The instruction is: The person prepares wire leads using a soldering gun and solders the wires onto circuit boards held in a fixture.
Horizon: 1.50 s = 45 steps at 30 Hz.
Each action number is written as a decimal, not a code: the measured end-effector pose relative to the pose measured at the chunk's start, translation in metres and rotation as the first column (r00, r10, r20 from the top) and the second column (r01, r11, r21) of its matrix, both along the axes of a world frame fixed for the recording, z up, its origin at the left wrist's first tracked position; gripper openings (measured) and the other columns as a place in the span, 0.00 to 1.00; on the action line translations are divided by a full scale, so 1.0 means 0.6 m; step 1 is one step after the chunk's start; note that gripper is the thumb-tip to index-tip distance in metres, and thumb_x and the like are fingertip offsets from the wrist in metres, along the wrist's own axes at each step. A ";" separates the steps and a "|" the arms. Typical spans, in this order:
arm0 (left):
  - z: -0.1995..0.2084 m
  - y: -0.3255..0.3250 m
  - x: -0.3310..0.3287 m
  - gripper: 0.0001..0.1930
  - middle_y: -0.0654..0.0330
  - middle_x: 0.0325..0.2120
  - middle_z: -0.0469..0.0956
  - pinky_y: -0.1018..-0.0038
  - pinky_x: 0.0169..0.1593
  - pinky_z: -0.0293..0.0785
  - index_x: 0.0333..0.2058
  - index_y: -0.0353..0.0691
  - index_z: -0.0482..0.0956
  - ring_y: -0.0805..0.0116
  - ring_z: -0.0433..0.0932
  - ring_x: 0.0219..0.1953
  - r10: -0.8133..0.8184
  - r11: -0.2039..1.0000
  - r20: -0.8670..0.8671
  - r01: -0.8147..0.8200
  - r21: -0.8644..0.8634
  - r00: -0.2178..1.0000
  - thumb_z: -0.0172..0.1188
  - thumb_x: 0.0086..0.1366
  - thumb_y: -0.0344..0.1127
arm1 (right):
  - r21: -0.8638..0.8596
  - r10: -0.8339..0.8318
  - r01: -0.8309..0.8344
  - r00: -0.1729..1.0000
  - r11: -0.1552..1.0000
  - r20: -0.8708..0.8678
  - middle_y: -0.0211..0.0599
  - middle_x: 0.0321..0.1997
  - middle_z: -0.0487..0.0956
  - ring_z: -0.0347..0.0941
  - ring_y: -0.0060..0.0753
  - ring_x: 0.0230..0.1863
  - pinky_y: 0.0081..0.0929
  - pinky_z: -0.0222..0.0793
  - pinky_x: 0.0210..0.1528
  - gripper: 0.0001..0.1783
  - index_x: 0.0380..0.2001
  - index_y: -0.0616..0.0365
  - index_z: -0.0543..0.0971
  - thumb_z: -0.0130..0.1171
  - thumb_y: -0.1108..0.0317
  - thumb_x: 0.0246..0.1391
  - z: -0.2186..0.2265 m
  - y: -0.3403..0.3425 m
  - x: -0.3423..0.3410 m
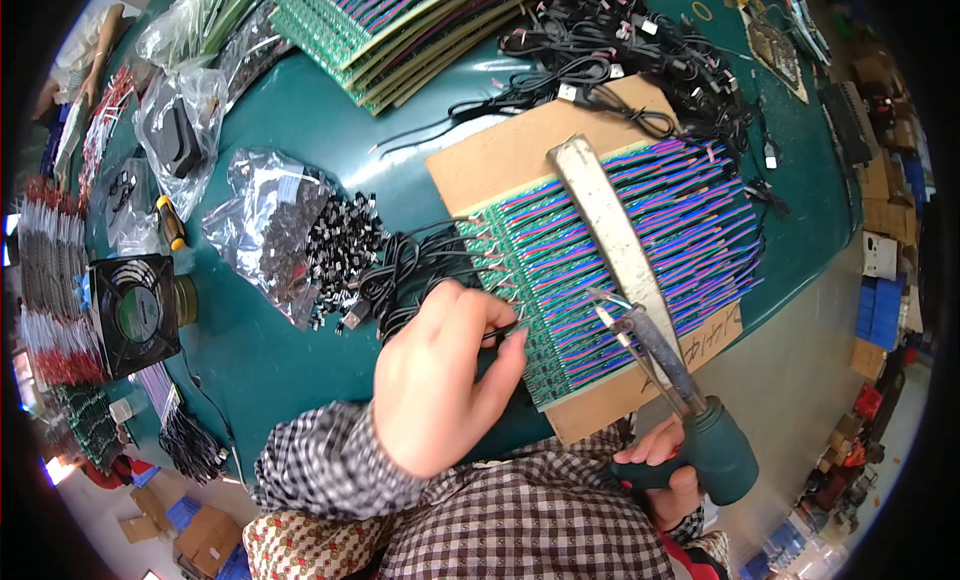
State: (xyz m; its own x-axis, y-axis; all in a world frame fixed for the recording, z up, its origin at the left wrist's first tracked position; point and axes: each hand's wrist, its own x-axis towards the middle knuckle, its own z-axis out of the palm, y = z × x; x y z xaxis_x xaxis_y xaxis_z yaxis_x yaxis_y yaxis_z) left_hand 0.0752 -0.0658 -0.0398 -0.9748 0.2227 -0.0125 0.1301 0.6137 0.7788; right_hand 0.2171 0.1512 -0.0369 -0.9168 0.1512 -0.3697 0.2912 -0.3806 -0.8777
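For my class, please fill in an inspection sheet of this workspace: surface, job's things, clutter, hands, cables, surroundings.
Surface: glossy dark green tabletop, partly covered by a brown cardboard sheet.
Job's things: green circuit-board panel with blue and red wires; silver metal bar across it.
Clutter: stacked green circuit boards, clear plastic bag, small black connectors, yellow-and-black screwdriver, square black fan.
Hands: left hand pinches a thin black cable end by the panel; right hand holds dark green pistol-shaped soldering tool.
Cables: coiled black cables left of the panel; tangled black cables beyond it.
Surroundings: brown cardboard boxes, blue containers.
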 end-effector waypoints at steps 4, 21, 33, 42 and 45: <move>0.028 -0.032 0.019 0.12 0.55 0.34 0.72 0.66 0.35 0.74 0.37 0.36 0.75 0.55 0.76 0.34 -0.099 0.952 -0.131 0.056 -0.302 0.986 0.64 0.53 0.24 | -0.133 -0.182 0.161 0.969 0.978 -0.168 0.39 0.34 0.71 0.73 0.38 0.38 0.45 0.81 0.41 0.37 0.55 0.68 0.61 0.60 0.48 0.57 -0.011 0.036 -0.011; -0.019 0.145 -0.275 0.11 0.57 0.31 0.73 0.64 0.38 0.74 0.36 0.40 0.78 0.55 0.75 0.35 -0.484 0.873 -0.525 0.428 -0.233 0.700 0.63 0.53 0.28 | -0.168 -0.481 0.457 0.760 0.874 -0.438 0.37 0.34 0.71 0.73 0.31 0.37 0.31 0.83 0.29 0.30 0.58 0.66 0.58 0.44 0.50 0.66 -0.020 0.099 -0.026; 0.103 0.024 -0.009 0.12 0.56 0.31 0.77 0.72 0.35 0.77 0.36 0.33 0.79 0.62 0.79 0.33 -0.338 0.908 -0.172 0.368 0.199 0.925 0.63 0.50 0.19 | 0.313 -0.107 0.257 0.898 0.914 -0.427 0.37 0.49 0.69 0.71 0.34 0.46 0.34 0.72 0.49 0.41 0.63 0.66 0.59 0.59 0.80 0.42 0.060 -0.004 -0.144; 0.086 -0.014 0.032 0.16 0.57 0.36 0.78 0.77 0.39 0.78 0.44 0.33 0.77 0.72 0.80 0.37 -0.335 0.836 0.204 0.191 0.514 0.920 0.66 0.56 0.25 | 0.359 0.083 -0.053 0.994 0.932 -0.069 0.36 0.38 0.69 0.73 0.30 0.37 0.28 0.73 0.41 0.28 0.53 0.66 0.64 0.56 0.86 0.46 0.078 -0.060 -0.142; 0.054 -0.014 0.032 0.10 0.56 0.37 0.79 0.79 0.42 0.78 0.44 0.28 0.74 0.74 0.80 0.38 -0.475 0.642 0.395 0.002 0.767 0.786 0.58 0.65 0.26 | 0.260 0.208 -0.153 0.958 0.954 -0.199 0.36 0.38 0.69 0.73 0.29 0.38 0.28 0.74 0.41 0.29 0.52 0.65 0.64 0.57 0.87 0.45 0.067 -0.064 -0.139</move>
State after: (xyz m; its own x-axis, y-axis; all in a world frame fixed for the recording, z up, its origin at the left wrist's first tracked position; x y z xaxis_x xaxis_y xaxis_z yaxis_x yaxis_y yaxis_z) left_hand 0.0945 -0.0740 -0.0073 -0.7582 0.6135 -0.2207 -0.3775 -0.1370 0.9158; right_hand 0.1339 0.1129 0.0031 -0.9912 0.0341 -0.1282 0.1237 -0.1109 -0.9861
